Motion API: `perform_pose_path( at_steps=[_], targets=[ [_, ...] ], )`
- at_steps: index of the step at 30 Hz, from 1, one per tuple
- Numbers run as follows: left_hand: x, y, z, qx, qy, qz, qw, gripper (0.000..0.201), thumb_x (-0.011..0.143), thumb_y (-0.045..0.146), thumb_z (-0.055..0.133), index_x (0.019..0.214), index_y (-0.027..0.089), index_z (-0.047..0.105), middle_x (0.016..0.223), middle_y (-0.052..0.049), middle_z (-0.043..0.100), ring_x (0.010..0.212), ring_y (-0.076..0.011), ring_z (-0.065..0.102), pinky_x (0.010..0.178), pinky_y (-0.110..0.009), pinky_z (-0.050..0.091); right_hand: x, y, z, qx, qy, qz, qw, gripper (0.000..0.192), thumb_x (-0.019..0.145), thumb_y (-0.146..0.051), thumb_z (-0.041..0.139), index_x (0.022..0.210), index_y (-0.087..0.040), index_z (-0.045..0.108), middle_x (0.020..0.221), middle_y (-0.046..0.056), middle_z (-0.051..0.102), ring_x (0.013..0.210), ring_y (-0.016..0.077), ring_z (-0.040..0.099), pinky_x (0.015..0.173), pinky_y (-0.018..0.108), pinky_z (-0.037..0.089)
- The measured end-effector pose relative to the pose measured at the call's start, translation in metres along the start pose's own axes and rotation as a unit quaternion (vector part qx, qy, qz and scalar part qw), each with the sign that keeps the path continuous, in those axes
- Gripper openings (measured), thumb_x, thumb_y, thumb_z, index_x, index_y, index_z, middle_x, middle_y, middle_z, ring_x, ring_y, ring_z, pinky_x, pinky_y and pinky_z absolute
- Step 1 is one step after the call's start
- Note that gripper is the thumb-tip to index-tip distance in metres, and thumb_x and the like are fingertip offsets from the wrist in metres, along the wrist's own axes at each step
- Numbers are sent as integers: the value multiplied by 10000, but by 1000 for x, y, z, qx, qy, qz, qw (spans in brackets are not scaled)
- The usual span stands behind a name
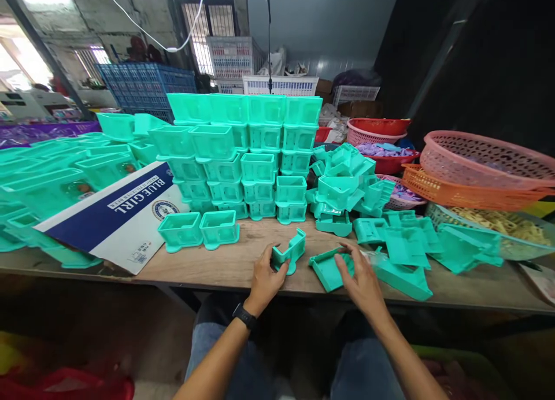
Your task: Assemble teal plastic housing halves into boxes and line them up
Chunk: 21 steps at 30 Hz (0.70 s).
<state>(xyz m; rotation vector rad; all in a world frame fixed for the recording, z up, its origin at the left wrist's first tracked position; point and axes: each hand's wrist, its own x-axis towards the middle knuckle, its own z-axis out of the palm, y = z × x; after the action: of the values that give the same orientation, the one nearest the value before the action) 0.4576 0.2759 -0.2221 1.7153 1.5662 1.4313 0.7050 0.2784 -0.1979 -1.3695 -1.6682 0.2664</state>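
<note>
Head view: the left hand (265,277) grips a teal bracket part (289,252), fingers clamped on its near end, at the wooden table (225,261) edge. The right hand (359,278) rests with fingers spread on a flat teal tray part (328,268) just beside it.

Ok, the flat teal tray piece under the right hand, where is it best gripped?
Probably by the raised rim on the near right edge of the flat teal tray piece, coming from the right, where the right hand already rests; the left hand holds the bracket piece beside it.
</note>
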Motion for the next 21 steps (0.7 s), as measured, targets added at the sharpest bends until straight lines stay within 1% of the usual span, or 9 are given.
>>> perform_pose_path(
  at_steps=[2,4,6,8,11,14,17,19,21],
  targets=[
    [0,1,0,-2,-1,-2,1000,385,850,317,682,1205,171,660,794,-2,648,724,-191,627,705,-300,494,-11,-3,5,-42,36,-10,998,591,958,-627,532,1349,-184,556,1291,207,658,1240,397,590,1095,624,427],
    [0,1,0,-5,-3,-4,1000,386,849,316,684,1207,174,660,813,-8,662,744,-198,642,724,-308,504,-26,-4,7,-108,76,-18,991,672,990,-655,458,1419,-140,508,1338,256,615,1286,436,552,1089,668,418],
    [0,1,0,-8,-3,-7,1000,386,840,316,690,1199,177,663,838,-17,676,775,-208,656,749,-320,513,-40,-3,8,-166,97,-19,981,749,1004,-690,392,1482,-116,452,1378,287,577,1325,463,525,1077,684,430],
    [0,0,0,-13,-4,-12,1000,386,834,319,690,1193,179,662,857,-27,686,808,-220,667,773,-333,519,-51,-5,9,-193,85,0,978,843,975,-748,399,1541,-123,380,1432,301,534,1365,486,496,1069,694,443],
    [-1,0,0,-29,-8,-18,999,384,835,334,688,1188,188,652,873,-32,689,854,-233,675,816,-350,528,-58,-12,13,-216,43,31,975,967,908,-833,421,1579,-145,314,1507,311,464,1389,531,468,1032,722,464],
    [-2,0,0,-51,-11,-26,998,389,821,308,683,1192,204,627,913,-35,692,881,-235,673,852,-360,531,-55,-17,19,-244,41,62,967,925,911,-806,421,1539,-128,364,1493,319,465,1317,571,513,971,752,481],
    [2,-2,-1,-81,-15,-37,996,420,777,203,643,1191,217,572,1031,-51,695,972,-230,674,922,-363,527,-46,-13,16,-241,47,80,966,816,890,-724,497,1473,-158,420,1397,275,539,1223,549,584,939,755,493],
    [8,-5,-6,-106,-34,-44,993,396,747,153,605,1135,216,554,1085,-62,692,1047,-229,670,977,-367,518,-39,-8,7,-217,14,52,975,781,842,-679,573,1446,-205,429,1364,232,567,1239,516,590,967,738,492],
    [17,-9,-16,-133,-78,-49,987,351,719,126,580,1059,211,564,1088,-64,700,1091,-231,670,1014,-372,514,-31,-4,-9,-186,-35,8,982,765,812,-635,623,1438,-243,422,1374,201,581,1282,473,587,1025,704,483]
  ],
)
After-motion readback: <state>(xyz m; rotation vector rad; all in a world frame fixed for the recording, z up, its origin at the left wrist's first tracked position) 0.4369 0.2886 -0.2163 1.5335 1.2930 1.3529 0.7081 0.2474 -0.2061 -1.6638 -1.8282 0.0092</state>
